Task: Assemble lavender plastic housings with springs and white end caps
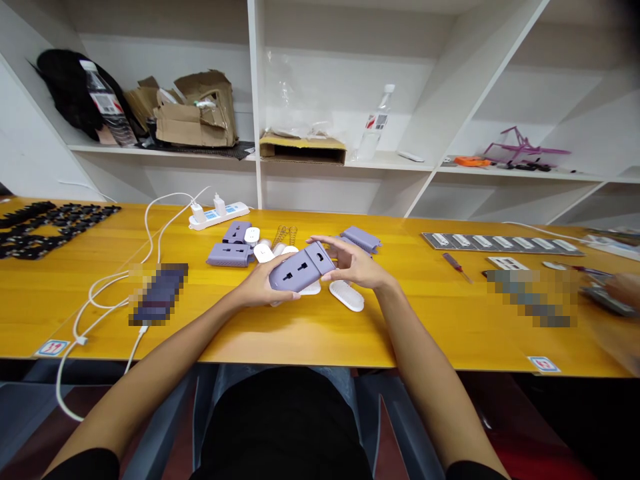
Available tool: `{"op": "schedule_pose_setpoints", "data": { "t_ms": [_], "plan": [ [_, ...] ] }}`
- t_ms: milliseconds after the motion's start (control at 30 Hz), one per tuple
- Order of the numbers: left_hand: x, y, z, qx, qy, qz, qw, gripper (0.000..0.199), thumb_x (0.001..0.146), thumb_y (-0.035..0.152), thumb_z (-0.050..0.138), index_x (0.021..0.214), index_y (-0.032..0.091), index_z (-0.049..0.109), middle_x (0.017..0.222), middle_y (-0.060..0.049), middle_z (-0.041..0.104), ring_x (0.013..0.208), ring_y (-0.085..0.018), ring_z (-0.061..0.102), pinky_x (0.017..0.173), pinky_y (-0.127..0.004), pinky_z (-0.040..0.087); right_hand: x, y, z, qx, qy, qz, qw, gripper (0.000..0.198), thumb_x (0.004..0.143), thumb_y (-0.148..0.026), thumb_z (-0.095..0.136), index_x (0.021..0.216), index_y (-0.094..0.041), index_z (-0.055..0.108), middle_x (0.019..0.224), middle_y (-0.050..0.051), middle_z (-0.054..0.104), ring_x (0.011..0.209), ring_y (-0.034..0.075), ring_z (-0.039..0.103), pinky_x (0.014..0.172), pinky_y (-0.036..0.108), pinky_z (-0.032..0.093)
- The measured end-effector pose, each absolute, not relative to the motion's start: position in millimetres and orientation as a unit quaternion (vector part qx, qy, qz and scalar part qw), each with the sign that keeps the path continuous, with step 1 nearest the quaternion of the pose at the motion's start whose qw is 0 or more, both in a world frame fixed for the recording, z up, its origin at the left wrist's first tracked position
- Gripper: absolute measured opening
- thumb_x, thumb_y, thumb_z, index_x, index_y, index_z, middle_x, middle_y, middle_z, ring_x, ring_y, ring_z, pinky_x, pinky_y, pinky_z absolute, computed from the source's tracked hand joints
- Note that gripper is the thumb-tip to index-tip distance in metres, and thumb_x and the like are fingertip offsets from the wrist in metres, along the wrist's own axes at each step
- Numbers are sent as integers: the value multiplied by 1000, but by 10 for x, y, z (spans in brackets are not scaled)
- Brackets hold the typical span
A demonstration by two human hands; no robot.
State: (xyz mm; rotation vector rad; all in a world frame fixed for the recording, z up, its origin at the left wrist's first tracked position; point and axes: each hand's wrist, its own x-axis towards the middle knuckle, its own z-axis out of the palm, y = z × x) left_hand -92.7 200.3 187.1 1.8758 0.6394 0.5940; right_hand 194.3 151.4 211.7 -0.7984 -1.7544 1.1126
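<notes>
A purple plastic housing (pixel 296 272) with keyhole-shaped slots is held tilted above the table, its right end higher. My left hand (pixel 257 285) is closed around its left end. At the other end, the thumb and fingers of my right hand (pixel 361 265) grip the end section with the round opening. Beneath and beside the hands lie white oval pieces, one a ribbed oval cover (pixel 347 296). Just behind are two coiled springs (pixel 285 235) and a white rounded part (pixel 253 235). More purple housings (pixel 230 254) lie at the left, and another purple housing (pixel 361 239) lies behind my right hand.
A pixelated dark device (pixel 160 293) with a white cable lies left, near a power strip (pixel 220 215). Black parts (pixel 55 227) cover the far left. Rightward are a screwdriver (pixel 456 267), a metal strip (pixel 500 243) with white pieces, and another person's blurred hand (pixel 623 293). Shelves stand behind.
</notes>
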Motion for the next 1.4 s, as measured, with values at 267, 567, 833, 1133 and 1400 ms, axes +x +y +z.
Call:
{"op": "schedule_pose_setpoints", "data": {
  "t_ms": [267,567,833,1133,1400],
  "plan": [
    [-901,2018,1800,807,263,307,431,107,73,45,94,166,21,45,95,-5,78,55,-15,67,57,-31,61,1928,1537,2084,-314,-727,434,429,87,85,-32,91,162,-39,51,168,7,51,140,31,60,121,56,53],
    [-905,2151,1673,861,219,400,226,99,71,37,95,160,23,55,147,-15,71,130,-37,72,114,-55,57,1849,1538,2021,-309,-720,417,460,83,89,-34,87,162,-39,48,166,8,51,140,32,61,118,53,55],
    [-926,2206,1593,874,194,423,139,102,77,38,92,167,27,44,160,-15,60,140,-34,67,118,-50,54,1692,1575,1989,-355,-683,349,534,55,97,-46,78,148,-33,64,143,9,69,133,28,64,116,49,54],
    [-935,2146,1684,889,181,419,31,103,84,38,87,172,29,34,153,-14,66,128,-33,73,107,-44,61,1608,1624,1914,-356,-641,329,595,59,97,-49,77,153,-36,62,150,8,66,137,29,61,121,50,48],
    [-928,2125,1696,877,202,435,-23,100,85,40,86,171,27,37,135,-13,73,112,-30,77,92,-38,65,1560,1651,1880,-321,-585,389,635,51,94,-44,80,143,-40,66,143,5,68,128,25,64,111,45,54]
  ]
}}
